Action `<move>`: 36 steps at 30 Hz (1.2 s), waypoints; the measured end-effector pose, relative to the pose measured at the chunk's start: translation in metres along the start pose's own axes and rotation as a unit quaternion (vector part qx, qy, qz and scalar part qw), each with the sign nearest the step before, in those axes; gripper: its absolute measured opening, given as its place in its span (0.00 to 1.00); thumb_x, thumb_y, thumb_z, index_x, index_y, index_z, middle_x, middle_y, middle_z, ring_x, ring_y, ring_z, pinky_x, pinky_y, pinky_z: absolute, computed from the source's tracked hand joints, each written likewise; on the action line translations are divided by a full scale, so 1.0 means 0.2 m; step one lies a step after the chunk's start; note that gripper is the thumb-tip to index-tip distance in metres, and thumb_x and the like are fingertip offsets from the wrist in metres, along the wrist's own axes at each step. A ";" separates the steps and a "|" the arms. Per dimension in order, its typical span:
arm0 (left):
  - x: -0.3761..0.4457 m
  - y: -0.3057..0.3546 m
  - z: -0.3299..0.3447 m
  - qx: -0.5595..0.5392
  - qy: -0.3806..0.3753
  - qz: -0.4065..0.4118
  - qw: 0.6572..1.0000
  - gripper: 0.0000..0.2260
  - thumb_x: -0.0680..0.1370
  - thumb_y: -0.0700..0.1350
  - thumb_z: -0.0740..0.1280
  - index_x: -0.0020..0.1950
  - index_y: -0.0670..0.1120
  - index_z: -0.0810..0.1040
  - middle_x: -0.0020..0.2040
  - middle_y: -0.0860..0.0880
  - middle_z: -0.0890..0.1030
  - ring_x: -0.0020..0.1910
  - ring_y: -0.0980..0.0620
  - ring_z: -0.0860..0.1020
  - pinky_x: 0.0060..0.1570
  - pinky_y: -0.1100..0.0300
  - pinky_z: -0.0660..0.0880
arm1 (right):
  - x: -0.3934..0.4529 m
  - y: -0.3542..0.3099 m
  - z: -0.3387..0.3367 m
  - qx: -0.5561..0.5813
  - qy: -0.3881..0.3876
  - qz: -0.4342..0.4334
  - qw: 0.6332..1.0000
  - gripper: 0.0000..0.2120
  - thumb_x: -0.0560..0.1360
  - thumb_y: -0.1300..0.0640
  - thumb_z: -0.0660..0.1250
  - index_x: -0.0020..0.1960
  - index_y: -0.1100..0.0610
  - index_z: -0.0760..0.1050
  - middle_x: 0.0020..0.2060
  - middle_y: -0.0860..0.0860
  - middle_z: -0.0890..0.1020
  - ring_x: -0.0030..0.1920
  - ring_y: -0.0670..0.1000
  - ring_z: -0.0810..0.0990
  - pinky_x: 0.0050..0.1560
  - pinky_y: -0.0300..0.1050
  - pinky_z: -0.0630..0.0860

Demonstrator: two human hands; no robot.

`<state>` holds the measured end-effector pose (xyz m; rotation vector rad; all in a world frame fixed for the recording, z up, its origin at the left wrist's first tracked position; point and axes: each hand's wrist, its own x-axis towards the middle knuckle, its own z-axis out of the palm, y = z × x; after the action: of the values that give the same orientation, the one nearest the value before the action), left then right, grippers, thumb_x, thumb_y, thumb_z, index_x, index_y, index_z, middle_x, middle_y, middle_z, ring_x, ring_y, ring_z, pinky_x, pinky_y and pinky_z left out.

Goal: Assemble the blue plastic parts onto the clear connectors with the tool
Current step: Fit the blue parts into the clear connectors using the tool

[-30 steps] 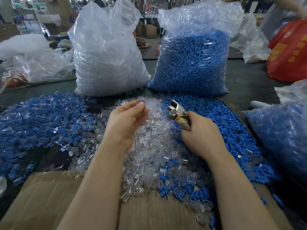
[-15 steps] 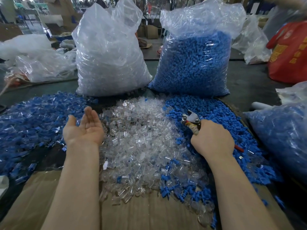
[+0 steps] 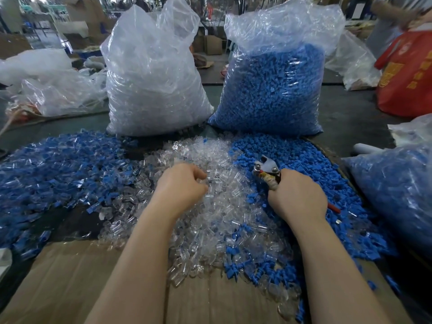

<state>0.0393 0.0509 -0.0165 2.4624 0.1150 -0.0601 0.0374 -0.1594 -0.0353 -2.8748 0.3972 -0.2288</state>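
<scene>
A heap of clear connectors (image 3: 217, 220) lies in the middle of the table. Loose blue plastic parts (image 3: 304, 160) are piled to its right. My left hand (image 3: 181, 185) rests palm-down on the clear heap, its fingers curled onto a clear connector at the fingertips. My right hand (image 3: 297, 197) grips the handles of the metal plier tool (image 3: 266, 168), whose jaws point up and left over the edge of the blue pile. The jaws hold nothing that I can see.
A wide pile of joined blue-and-clear pieces (image 3: 58, 164) covers the left. Behind stand a bag of clear connectors (image 3: 152, 85) and a bag of blue parts (image 3: 273, 90). Another filled bag (image 3: 397, 183) sits right, a red bag (image 3: 406, 73) beyond. Cardboard (image 3: 70, 277) lies near me.
My left hand, open and palm-up over the left pile half a second ago, has swung right, turned palm-down and curled onto the clear heap. The right hand with the tool stayed near the blue pile.
</scene>
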 end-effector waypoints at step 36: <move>-0.03 0.05 0.02 0.053 -0.057 0.075 0.994 0.08 0.76 0.49 0.72 0.42 0.56 0.74 0.39 0.58 0.79 0.41 0.63 0.76 0.64 0.46 0.72 | 0.00 -0.02 -0.01 0.285 0.133 -0.065 0.947 0.06 0.73 0.52 0.68 0.43 0.46 0.70 0.35 0.42 0.75 0.36 0.48 0.71 0.38 0.46 0.65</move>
<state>0.0340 0.0412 -0.0125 2.5596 -0.1260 -0.1458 0.0381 -0.1555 -0.0318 -2.2999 0.1489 -0.6432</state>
